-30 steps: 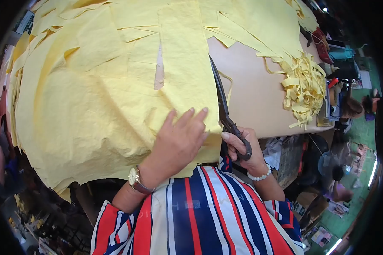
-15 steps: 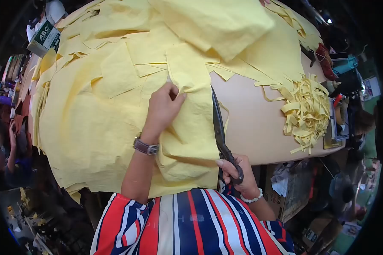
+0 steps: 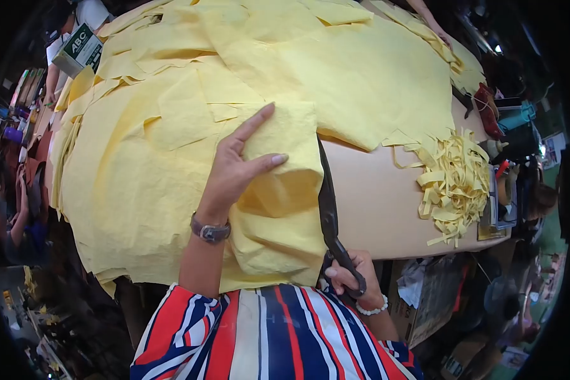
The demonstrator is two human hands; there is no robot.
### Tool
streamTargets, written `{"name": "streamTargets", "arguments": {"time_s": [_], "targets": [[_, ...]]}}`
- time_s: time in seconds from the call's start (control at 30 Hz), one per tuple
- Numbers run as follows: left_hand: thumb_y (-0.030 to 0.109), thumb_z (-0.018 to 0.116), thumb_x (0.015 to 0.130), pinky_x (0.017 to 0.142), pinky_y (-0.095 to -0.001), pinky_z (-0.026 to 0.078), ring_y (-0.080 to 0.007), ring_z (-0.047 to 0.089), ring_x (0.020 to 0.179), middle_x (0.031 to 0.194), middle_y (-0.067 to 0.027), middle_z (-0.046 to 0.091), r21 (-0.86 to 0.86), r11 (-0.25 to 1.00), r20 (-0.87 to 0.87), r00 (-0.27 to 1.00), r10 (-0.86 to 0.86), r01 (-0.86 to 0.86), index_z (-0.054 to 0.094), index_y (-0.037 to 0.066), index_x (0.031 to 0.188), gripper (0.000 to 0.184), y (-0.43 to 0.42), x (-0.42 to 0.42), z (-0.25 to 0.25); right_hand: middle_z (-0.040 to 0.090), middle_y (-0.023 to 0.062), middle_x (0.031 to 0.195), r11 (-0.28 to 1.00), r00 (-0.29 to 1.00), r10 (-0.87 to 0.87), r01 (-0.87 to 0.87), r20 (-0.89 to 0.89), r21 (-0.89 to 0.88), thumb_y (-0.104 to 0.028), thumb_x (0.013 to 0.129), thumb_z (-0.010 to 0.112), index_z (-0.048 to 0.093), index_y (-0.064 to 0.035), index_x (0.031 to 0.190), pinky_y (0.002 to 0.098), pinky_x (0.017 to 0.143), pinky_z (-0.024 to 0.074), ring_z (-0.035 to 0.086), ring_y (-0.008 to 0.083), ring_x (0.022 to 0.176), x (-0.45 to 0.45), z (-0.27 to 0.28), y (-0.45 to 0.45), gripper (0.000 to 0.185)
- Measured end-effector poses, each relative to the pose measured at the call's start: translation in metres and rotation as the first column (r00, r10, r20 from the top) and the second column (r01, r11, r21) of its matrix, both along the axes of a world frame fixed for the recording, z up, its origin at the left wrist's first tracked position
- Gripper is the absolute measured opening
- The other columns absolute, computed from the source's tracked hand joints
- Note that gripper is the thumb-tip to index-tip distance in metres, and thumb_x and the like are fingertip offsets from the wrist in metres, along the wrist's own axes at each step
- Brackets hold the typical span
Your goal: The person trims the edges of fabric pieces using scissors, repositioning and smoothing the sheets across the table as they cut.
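Observation:
My left hand (image 3: 231,168) rests on a yellow cloth piece (image 3: 288,218), its index finger stretched forward and the thumb held apart. The cloth is rumpled below my palm, and its far edge lies flat under the fingertip. Along the right edge of this piece run the long black blades of a pair of scissors (image 3: 329,218). My right hand (image 3: 363,271) is wrapped round the scissors' handles near the table's front edge. Part of the blades is hidden by the cloth.
Large yellow sheets (image 3: 126,209) cover most of the table (image 3: 367,202). A heap of narrow yellow strips (image 3: 456,183) lies at right. A green and white box (image 3: 79,50) stands at the far left. Another person's arm (image 3: 430,19) reaches in at top right.
My left hand has gone from pinching the cloth to lying spread on it. The sheet lifted at the far side now lies flat. My right hand has shifted slightly towards me.

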State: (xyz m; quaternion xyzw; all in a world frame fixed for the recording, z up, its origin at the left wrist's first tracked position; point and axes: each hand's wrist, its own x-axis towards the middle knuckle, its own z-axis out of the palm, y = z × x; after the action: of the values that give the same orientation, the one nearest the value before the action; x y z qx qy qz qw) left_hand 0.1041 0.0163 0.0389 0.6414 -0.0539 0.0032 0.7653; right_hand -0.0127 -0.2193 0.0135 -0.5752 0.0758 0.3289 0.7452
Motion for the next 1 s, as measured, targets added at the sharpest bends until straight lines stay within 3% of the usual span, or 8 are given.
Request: {"name": "streamTargets", "arguments": {"time_s": [0.07,0.2,0.3,0.7,1.0], "targets": [[-0.004,0.068,0.07,0.096,-0.0269,0.038,-0.014,0.046,0.112,0.127,-0.011,0.046,-0.081,0.997,0.089,0.996,0.021,-0.014,0.037,0.0,0.131,0.069,0.004,-0.007,0.006,0.05,-0.0015,0.05,0.999,0.999,0.035,-0.036,0.028,0.04,-0.01,0.075,0.068,0.054,-0.0032,0.064,0.0178,0.039,0.0326,0.045,0.0039,0.041,-0.003,0.0,-0.003,0.019],[-0.005,0.067,0.07,0.097,-0.0271,0.036,-0.0145,0.043,0.116,0.132,-0.0121,0.042,0.07,0.997,0.173,0.985,0.009,-0.021,0.031,-0.002,0.134,0.074,0.012,-0.006,0.013,0.051,0.0016,0.052,0.987,1.0,0.016,-0.02,0.026,0.157,-0.011,0.071,0.071,0.054,-0.0015,0.065,0.0181,0.041,0.035,0.047,0.0066,0.043,-0.005,0.001,0.003,0.02],[-0.005,0.067,0.07,0.098,-0.0267,0.035,-0.0148,0.042,0.118,0.133,-0.0126,0.04,0.057,0.998,0.18,0.984,0.011,-0.022,0.03,-0.003,0.134,0.074,0.013,-0.006,0.015,0.053,0.0037,0.056,0.957,0.996,-0.02,-0.007,0.09,0.29,-0.016,0.067,0.073,0.055,0.0,0.068,0.0185,0.044,0.0378,0.049,0.0081,0.046,-0.004,-0.009,0.008,0.024],[-0.003,0.066,0.07,0.102,-0.027,0.028,-0.0168,0.035,0.125,0.137,-0.0138,0.037,0.246,0.969,0.209,0.978,-0.029,-0.024,0.03,-0.003,0.134,0.074,0.016,-0.019,0.019,0.054,0.0052,0.058,0.943,0.987,-0.079,0.03,0.137,0.331,-0.02,0.066,0.075,0.056,0.0023,0.074,0.0204,0.044,0.0417,0.054,0.0104,0.048,0.007,-0.015,0.022,0.03],[-0.003,0.067,0.069,0.104,-0.0282,0.025,-0.0182,0.032,0.127,0.138,-0.0134,0.035,0.241,0.97,0.212,0.977,-0.028,-0.024,0.03,-0.003,0.134,0.074,0.017,-0.02,0.013,0.054,0.0051,0.056,0.929,0.989,-0.098,0.05,0.113,0.368,-0.015,0.07,0.072,0.056,0.0033,0.073,0.0208,0.043,0.0398,0.05,0.0101,0.045,0.007,-0.017,0.025,0.024]]}}
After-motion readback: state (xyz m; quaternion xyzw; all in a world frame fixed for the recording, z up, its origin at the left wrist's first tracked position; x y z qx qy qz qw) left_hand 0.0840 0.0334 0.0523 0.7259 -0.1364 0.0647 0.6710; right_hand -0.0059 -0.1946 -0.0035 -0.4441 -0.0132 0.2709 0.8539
